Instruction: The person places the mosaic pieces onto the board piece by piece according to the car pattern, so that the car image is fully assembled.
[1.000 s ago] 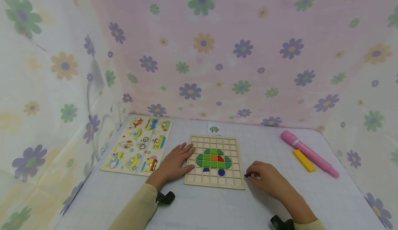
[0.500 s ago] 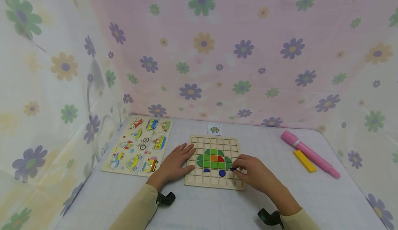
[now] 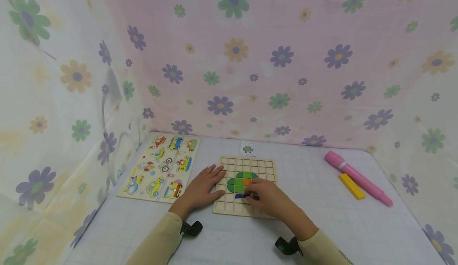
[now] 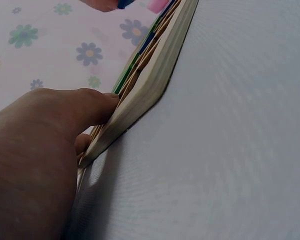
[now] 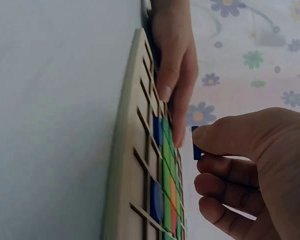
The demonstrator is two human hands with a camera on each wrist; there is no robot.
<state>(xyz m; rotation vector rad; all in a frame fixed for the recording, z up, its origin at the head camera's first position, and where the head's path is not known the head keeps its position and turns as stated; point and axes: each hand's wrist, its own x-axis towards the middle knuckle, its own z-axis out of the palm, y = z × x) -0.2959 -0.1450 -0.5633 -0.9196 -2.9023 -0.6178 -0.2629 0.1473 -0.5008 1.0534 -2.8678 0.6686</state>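
A square wooden grid board (image 3: 229, 207) lies on the table with green pieces (image 3: 234, 184) and an orange one set in its cells. My left hand (image 3: 203, 186) rests on the board's left edge, fingers spread, the thumb touching the rim in the left wrist view. Over the board my right hand (image 3: 272, 199) pinches a small blue puzzle piece (image 5: 196, 144) between thumb and fingers, seen edge-on. A blue half-round piece (image 5: 157, 131) and a round blue piece (image 5: 156, 204) sit in the cells below the green. In the head view my right hand hides the board's right part.
A small pattern card (image 3: 248, 149) lies behind the board. To the left is a vehicle puzzle board (image 3: 123, 192). A yellow block (image 3: 352, 186) and a thick pink marker (image 3: 358, 177) lie to the right. Flowered cloth walls (image 3: 200, 58) surround the table.
My right hand has moved left, from beside the board's right edge to above its middle, carrying the blue puzzle piece. My left hand has stayed on the left edge.
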